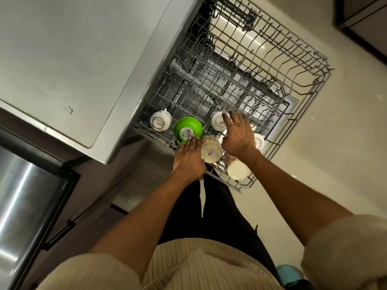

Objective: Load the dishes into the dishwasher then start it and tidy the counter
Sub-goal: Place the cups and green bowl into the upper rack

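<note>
We've got our left hand flat, fingertips touching the upside-down green bowl in the pulled-out rack. Right hand hovers open, fingers spread, over the white cups. Floral mugs sit between.

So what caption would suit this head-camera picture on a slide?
Left hand touches an upturned green bowl in the dishwasher rack; right hand hovers over cups.
</note>
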{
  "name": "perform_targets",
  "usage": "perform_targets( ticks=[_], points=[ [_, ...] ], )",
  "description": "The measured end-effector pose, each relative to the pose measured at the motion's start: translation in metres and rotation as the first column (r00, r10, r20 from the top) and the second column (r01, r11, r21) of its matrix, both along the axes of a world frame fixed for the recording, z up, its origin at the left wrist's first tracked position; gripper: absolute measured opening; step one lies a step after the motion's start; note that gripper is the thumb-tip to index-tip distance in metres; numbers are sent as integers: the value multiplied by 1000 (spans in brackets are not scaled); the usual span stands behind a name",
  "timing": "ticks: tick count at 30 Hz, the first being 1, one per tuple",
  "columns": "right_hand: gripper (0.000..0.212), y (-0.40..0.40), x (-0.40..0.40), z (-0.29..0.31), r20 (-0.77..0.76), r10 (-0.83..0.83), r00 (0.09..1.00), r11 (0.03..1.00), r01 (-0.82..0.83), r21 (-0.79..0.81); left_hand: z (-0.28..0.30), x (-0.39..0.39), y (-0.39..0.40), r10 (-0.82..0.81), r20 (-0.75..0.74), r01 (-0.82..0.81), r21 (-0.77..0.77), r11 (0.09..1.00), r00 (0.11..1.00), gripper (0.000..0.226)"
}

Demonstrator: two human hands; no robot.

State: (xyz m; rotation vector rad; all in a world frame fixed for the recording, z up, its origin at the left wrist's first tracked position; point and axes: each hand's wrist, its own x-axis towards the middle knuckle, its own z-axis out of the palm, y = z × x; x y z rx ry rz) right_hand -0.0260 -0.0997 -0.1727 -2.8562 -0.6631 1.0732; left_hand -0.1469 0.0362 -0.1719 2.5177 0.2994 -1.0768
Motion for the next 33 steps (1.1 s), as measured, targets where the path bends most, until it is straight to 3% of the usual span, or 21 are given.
perform_targets(
  ticks=[7,12,18,21,33],
  points=[
    [77,5,-43,40,21,-36,999,994,34,106,31,3,2,62,68,-62,4,998,996,82],
    [75,20,-52,79,82,49,995,977,-65,205,72,12,6,83,283,-95,29,995,956,77],
    [72,48,-46,136,263,167,950,918,-247,311,132,9,23,78,508,-154,108,982,858,78],
    [75,66,-47,167,350,220,910,871,-345,350,163,-4,39,116,583,-265,178,948,804,78],
    [74,187,-104,235,478,480,736,568,-676,470,234,-106,117,348,737,-664,180,726,580,72]
  ],
)
